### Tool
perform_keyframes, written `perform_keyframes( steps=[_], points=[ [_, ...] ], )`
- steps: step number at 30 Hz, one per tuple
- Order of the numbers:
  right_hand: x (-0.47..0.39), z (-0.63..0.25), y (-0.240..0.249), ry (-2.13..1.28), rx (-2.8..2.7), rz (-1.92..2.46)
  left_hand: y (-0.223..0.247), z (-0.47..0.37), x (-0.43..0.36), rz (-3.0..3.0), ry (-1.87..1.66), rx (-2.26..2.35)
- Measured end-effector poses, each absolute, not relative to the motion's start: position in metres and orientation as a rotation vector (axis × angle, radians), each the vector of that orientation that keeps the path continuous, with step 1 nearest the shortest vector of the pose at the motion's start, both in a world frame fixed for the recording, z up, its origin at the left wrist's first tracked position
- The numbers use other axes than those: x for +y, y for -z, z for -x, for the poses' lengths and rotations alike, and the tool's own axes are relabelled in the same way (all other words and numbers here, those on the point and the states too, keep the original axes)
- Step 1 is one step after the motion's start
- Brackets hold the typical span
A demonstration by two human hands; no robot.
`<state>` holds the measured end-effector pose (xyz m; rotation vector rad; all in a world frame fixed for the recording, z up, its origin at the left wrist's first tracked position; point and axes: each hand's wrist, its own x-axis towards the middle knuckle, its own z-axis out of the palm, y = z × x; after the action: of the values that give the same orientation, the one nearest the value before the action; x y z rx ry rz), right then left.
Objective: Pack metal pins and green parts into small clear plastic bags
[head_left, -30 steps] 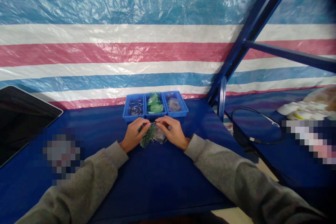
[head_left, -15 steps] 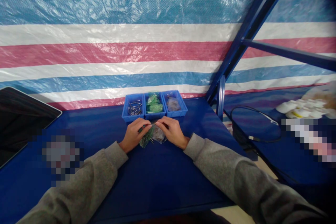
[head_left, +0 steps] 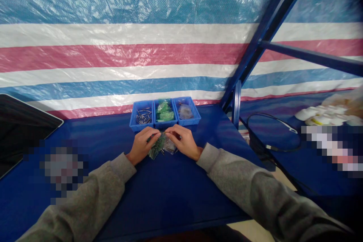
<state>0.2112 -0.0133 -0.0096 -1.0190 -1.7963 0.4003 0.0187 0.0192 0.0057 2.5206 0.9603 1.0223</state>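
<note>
- left fingers (head_left: pixel 155 132), right fingers (head_left: pixel 169 131): both pinched on one thin piece (head_left: pixel 163 132) above counter (head_left: pixel 170 196); handling apparently unfinished.
- green bag (head_left: pixel 156 150), clear bag (head_left: pixel 170 145): just beneath, with rods (head_left: pixel 162 152).
- far bins (head_left: pixel 140 126): loose rods (head_left: pixel 144 118), green packets (head_left: pixel 165 113), clear packets (head_left: pixel 185 112), apparently left over.

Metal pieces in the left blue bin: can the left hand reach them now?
Probably yes: the metal pieces lie in an open bin just beyond the left hand, though it apparently holds something small.

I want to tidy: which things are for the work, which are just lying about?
In use, it seems:
thin piece between left hand and right hand
green packet, clear packet below
three blue bins

Probably lying about:
black USB cable
white items
black screen-like panel
</note>
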Motion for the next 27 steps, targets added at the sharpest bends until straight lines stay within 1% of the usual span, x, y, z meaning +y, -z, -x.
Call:
perform_keyframes(
  steps=[27],
  points=[
    [-0.0097,-0.2107,0.0128,-0.384,-1.872,1.021,-0.0109,-0.0187,0.0128,-2.443,-1.166,0.855]
  ],
)
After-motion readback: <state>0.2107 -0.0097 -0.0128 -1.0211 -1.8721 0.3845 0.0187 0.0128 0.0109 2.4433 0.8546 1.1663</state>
